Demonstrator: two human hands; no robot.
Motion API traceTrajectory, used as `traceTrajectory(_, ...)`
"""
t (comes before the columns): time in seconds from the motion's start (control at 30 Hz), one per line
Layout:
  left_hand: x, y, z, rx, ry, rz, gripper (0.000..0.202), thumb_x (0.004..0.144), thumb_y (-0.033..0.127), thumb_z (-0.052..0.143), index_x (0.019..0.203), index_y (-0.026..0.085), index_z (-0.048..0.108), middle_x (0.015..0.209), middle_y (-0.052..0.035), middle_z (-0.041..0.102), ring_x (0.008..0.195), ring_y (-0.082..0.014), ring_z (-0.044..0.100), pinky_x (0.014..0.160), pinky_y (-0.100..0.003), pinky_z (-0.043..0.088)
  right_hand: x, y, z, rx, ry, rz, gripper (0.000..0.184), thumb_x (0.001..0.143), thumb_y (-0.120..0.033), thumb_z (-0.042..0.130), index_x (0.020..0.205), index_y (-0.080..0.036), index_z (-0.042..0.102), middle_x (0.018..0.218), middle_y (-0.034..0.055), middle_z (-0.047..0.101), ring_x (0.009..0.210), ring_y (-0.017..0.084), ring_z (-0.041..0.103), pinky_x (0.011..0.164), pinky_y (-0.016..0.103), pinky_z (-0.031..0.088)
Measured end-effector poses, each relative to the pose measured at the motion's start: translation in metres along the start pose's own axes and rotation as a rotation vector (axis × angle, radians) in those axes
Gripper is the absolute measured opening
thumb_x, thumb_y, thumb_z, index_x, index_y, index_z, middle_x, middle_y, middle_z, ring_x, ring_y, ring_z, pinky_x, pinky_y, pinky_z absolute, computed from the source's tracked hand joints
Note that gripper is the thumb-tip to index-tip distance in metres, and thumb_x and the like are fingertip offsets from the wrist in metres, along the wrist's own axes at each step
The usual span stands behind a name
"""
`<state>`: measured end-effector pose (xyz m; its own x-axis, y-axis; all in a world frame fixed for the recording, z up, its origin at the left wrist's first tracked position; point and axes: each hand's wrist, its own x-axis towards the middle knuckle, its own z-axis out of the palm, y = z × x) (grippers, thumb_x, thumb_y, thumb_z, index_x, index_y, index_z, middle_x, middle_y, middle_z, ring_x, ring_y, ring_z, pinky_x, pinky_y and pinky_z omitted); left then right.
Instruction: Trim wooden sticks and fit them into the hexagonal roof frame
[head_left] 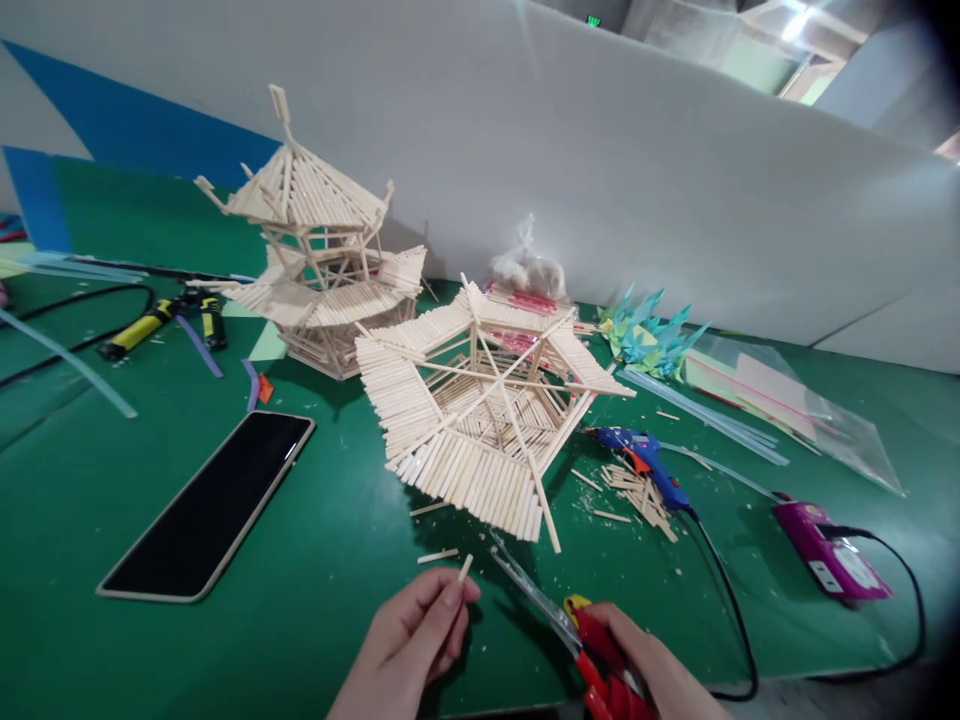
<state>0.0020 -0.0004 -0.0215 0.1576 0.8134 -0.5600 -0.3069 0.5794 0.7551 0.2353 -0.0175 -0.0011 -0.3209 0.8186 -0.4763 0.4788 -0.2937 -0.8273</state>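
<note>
Your left hand (420, 632) comes in from 6 o'clock, palm turned inward and fingers curled, thumb and forefinger pinched on one short stick (466, 568) whose free end points toward 1 o'clock. At its 3 o'clock, your right hand (651, 650) is wrapped around the handles of one red-handled cutter (553, 615), with its blades aimed at 10 to 11 o'clock; how far they are parted you cannot tell.

The near edge of the green table (360, 520) runs below your hands at 6 o'clock, and the white wall (750, 200) bounds it at 12. From your left hand, bare green surface stretches toward 10 o'clock as far as one phone (206, 505). Toward 12 the room is short: two loose sticks (439, 556) lie just ahead, beneath the roof rim of the stick frame (469, 485).

You have two stick structures: that frame at 12 to 1, crossed by three long sticks, and one tiered pagoda (319, 300) between 11 and 12. At 2 o'clock one blue glue gun (645, 465) rests over a stick pile (637, 497) too jumbled to count. One purple socket box (829, 555) sits between 2 and 3.
</note>
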Motion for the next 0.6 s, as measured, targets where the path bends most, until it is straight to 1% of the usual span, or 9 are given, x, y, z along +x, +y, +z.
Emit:
traceTrajectory(0.07, 0.0, 0.0, 0.0, 0.13, -0.016, 0.07, 0.028, 0.077, 0.047, 0.056, 0.078, 0.02, 0.066, 0.06, 0.0046, 0.049, 0.057, -0.0105, 0.041, 0.053, -0.019, 0.033, 0.005, 0.011, 0.008, -0.05, 0.024, 0.04, 0.033, 0.069, -0.03, 0.059, 0.099, -0.018, 0.056, 0.089, 0.0045, 0.069, 0.081, 0.019, 0.062, 0.075, 0.027, 0.046)
traceTrajectory(0.1, -0.001, 0.0, 0.0, 0.196, -0.025, 0.106, 0.028, 0.079, 0.046, 0.055, 0.078, 0.02, 0.066, 0.06, 0.0045, 0.049, 0.058, -0.0112, 0.042, 0.054, -0.02, 0.034, 0.006, 0.017, 0.011, -0.08, 0.043, 0.057, 0.034, 0.068, -0.031, 0.061, 0.099, -0.018, 0.056, 0.089, 0.0039, 0.068, 0.08, 0.019, 0.061, 0.074, 0.027, 0.046)
traceTrajectory(0.17, -0.003, 0.0, 0.0, 0.319, -0.034, 0.181, 0.027, 0.08, 0.044, 0.053, 0.077, 0.021, 0.065, 0.059, 0.0044, 0.049, 0.057, -0.0122, 0.043, 0.053, -0.022, 0.035, 0.006, 0.025, 0.016, -0.119, 0.084, 0.067, 0.039, 0.066, -0.033, 0.063, 0.102, -0.02, 0.056, 0.091, 0.0042, 0.067, 0.082, 0.02, 0.061, 0.074, 0.027, 0.046)
traceTrajectory(0.23, -0.005, 0.001, 0.001, 0.412, -0.029, 0.27, 0.023, 0.081, 0.041, 0.052, 0.079, 0.023, 0.065, 0.063, 0.0032, 0.055, 0.058, -0.0135, 0.048, 0.054, -0.023, 0.039, 0.006, 0.028, 0.019, -0.137, 0.109, 0.049, 0.041, 0.065, -0.033, 0.065, 0.103, -0.021, 0.056, 0.094, 0.0053, 0.066, 0.087, 0.022, 0.06, 0.077, 0.028, 0.044)
traceTrajectory(0.3, -0.006, 0.002, 0.003, 0.477, -0.044, 0.375, 0.018, 0.082, 0.036, 0.052, 0.083, 0.024, 0.065, 0.072, 0.0013, 0.063, 0.065, -0.0153, 0.055, 0.06, -0.025, 0.044, 0.007, 0.027, 0.022, -0.156, 0.101, 0.025, 0.041, 0.064, -0.032, 0.065, 0.102, -0.019, 0.055, 0.093, 0.0067, 0.065, 0.088, 0.022, 0.059, 0.077, 0.03, 0.044)
traceTrajectory(0.37, -0.007, 0.002, 0.005, 0.538, -0.06, 0.475, 0.016, 0.084, 0.03, 0.05, 0.085, 0.025, 0.065, 0.077, 0.0005, 0.066, 0.071, -0.016, 0.06, 0.065, -0.025, 0.046, 0.009, 0.025, 0.025, -0.155, 0.079, 0.028, 0.042, 0.064, -0.031, 0.065, 0.102, -0.018, 0.053, 0.09, 0.0067, 0.064, 0.085, 0.022, 0.059, 0.076, 0.03, 0.043)
traceTrajectory(0.5, -0.007, 0.002, 0.007, 0.665, -0.034, 0.666, 0.017, 0.085, 0.021, 0.047, 0.089, 0.024, 0.063, 0.075, 0.0011, 0.065, 0.068, -0.0134, 0.062, 0.062, -0.021, 0.049, 0.013, 0.021, 0.026, -0.052, 0.028, 0.116, 0.04, 0.062, -0.027, 0.067, 0.098, -0.02, 0.052, 0.081, 0.0005, 0.064, 0.078, 0.018, 0.06, 0.074, 0.027, 0.041)
traceTrajectory(0.6, -0.007, 0.002, 0.008, 0.804, 0.011, 0.864, 0.017, 0.085, 0.015, 0.046, 0.092, 0.023, 0.059, 0.073, 0.0011, 0.065, 0.065, -0.013, 0.062, 0.058, -0.021, 0.049, 0.009, 0.026, 0.027, 0.029, 0.006, 0.176, 0.028, 0.067, -0.031, 0.067, 0.091, -0.022, 0.056, 0.075, -0.0028, 0.063, 0.071, 0.015, 0.057, 0.066, 0.023, 0.041)
